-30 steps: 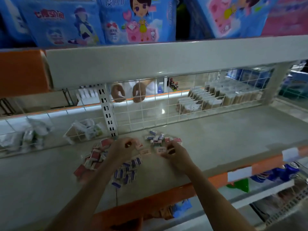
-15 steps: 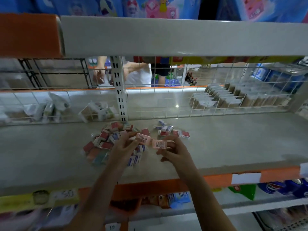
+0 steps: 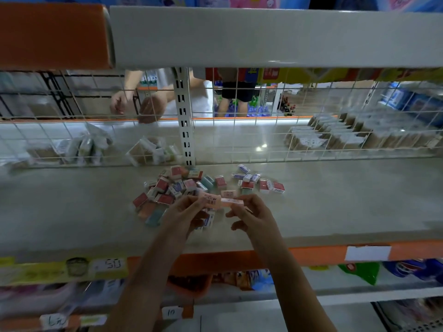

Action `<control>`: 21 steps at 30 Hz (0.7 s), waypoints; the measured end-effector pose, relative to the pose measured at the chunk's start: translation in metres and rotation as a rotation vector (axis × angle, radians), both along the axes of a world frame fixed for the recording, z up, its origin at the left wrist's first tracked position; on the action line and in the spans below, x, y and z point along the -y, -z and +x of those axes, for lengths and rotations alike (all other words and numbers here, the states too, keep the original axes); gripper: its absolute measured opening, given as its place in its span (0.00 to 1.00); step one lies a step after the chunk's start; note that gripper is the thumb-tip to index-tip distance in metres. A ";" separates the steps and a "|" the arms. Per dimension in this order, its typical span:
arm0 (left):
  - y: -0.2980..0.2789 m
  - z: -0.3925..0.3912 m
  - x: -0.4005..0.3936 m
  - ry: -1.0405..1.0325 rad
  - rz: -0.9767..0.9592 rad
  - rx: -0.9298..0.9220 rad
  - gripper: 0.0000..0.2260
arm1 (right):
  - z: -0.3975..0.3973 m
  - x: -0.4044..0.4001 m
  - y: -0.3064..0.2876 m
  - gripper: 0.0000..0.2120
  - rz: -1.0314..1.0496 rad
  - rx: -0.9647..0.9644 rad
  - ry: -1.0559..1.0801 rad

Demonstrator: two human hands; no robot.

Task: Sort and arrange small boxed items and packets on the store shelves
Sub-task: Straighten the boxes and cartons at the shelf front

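the print on the pink box (image 3: 211,200) in the left hand (image 3: 185,215) is too small to read beyond a barcode. the right hand (image 3: 249,215) covers the near end of a second pink box (image 3: 232,201). part of the heap of small boxes (image 3: 178,185) lies hidden under both hands. packets behind the wire grid (image 3: 263,140) are blurred. a person beyond the shelf (image 3: 163,97) is cut off above the arms by the upper shelf (image 3: 275,37). both forearms run off the bottom edge.
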State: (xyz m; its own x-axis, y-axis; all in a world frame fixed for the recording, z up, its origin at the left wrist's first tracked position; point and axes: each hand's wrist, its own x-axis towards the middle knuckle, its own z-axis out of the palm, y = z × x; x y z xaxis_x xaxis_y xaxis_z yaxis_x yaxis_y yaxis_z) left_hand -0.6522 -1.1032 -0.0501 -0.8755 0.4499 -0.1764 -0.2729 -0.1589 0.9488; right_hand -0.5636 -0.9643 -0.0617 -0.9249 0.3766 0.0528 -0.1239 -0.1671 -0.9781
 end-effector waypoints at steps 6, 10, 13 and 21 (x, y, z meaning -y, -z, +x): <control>0.005 0.001 -0.001 0.042 -0.036 0.010 0.06 | 0.003 -0.002 0.003 0.08 0.101 0.065 0.083; 0.007 0.008 -0.006 0.047 -0.137 -0.036 0.06 | 0.004 -0.005 0.003 0.10 0.166 0.102 0.101; 0.009 0.011 -0.007 0.064 -0.236 -0.071 0.11 | 0.006 -0.008 0.004 0.10 0.179 0.130 0.089; 0.013 0.015 -0.010 0.015 -0.317 -0.146 0.10 | 0.010 -0.010 0.004 0.08 0.122 0.160 0.023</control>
State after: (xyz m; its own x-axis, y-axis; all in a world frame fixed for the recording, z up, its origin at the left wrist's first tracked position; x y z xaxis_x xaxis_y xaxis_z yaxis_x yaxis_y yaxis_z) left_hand -0.6375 -1.0931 -0.0631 -0.8957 0.4053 -0.1830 -0.1309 0.1532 0.9795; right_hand -0.5533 -0.9540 -0.0661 -0.9163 0.3977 -0.0477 0.0322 -0.0455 -0.9984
